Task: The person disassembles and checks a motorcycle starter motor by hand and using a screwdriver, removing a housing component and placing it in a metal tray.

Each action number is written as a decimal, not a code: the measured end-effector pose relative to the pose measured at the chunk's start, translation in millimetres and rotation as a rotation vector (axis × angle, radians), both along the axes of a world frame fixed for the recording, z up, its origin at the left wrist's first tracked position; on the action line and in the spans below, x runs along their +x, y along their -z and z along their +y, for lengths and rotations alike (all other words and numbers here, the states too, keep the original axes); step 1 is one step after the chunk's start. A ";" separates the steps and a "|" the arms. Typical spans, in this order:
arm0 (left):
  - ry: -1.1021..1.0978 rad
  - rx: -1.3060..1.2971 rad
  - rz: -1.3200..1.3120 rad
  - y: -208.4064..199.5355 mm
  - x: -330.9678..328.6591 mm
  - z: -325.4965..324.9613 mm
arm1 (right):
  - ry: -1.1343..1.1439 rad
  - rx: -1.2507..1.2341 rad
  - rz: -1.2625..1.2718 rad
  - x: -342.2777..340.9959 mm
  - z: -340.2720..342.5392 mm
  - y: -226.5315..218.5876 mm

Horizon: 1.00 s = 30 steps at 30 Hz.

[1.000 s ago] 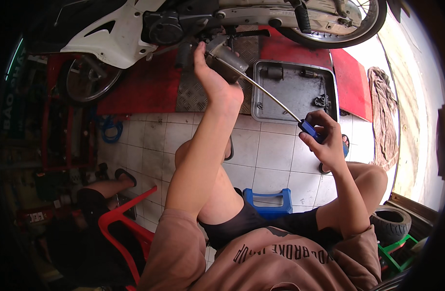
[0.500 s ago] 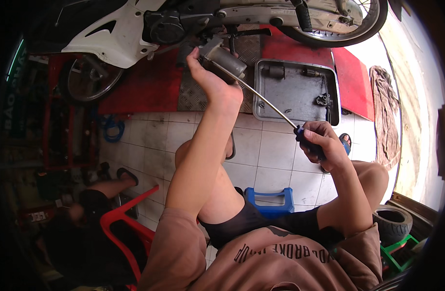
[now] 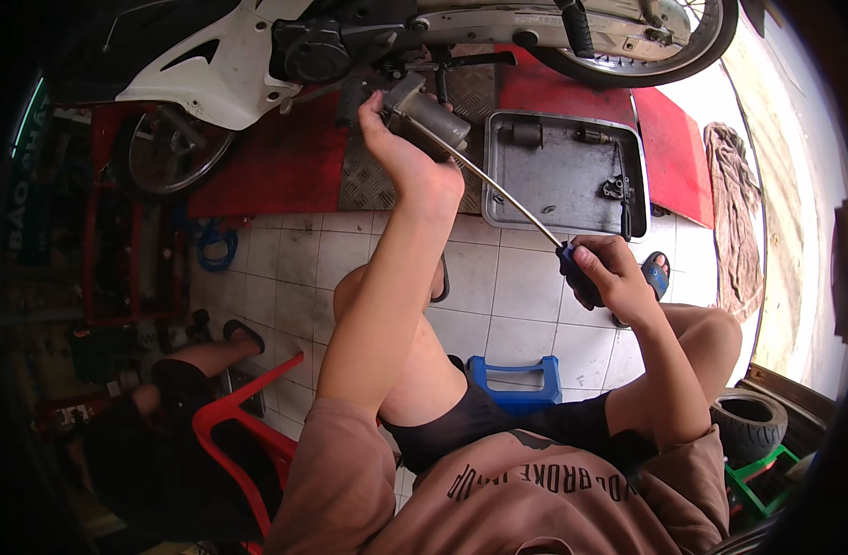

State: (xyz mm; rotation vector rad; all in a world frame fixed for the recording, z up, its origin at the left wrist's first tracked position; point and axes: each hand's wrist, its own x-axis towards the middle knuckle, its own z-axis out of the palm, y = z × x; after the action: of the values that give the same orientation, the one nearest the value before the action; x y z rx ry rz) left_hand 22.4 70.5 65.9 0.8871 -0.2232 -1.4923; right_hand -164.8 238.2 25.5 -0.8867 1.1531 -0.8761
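Note:
My left hand (image 3: 396, 148) is closed round a grey cylindrical metal part (image 3: 435, 120), much like a small motor, held just below the motorcycle (image 3: 498, 23). In my closed right hand (image 3: 618, 276) is the dark blue and black handle of a long screwdriver (image 3: 512, 197). Its thin shaft slants up and left to the metal part, running along its lower side. The tip is hidden near my left hand, so I cannot tell just where it sits. My left palm and some of the fingers are out of sight behind the part.
A grey metal tray (image 3: 535, 176) holding several dark parts lies on the red platform (image 3: 276, 171). Near my legs is a blue plastic stool (image 3: 516, 398). At left stand a red chair (image 3: 225, 416) and another person's leg (image 3: 216, 356). A brown cloth (image 3: 736, 222) and a tyre (image 3: 748, 425) lie right.
My right hand and the screwdriver handle have shifted very slightly up and left. My left hand keeps its grip on the metal part, almost still.

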 end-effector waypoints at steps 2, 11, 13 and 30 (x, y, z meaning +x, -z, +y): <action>0.001 -0.008 0.006 2.3 2.1 -1.3 | 0.042 -0.107 0.146 6.1 0.9 -5.8; 0.001 0.002 -0.035 2.4 -0.5 -0.5 | 0.196 -0.414 0.451 -1.4 -1.4 9.7; 0.003 0.017 -0.035 1.8 -0.4 -0.2 | 0.281 -0.485 0.478 10.0 -2.4 0.6; 0.005 -0.032 -0.062 6.4 -2.3 -0.7 | 0.282 -0.443 0.590 -1.4 -1.4 3.9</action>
State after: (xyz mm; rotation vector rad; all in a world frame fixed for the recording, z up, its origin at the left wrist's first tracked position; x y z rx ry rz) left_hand 20.0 69.8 59.5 0.9085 -0.2940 -1.4637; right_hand -166.2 236.8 21.7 -1.4303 1.6526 -1.1687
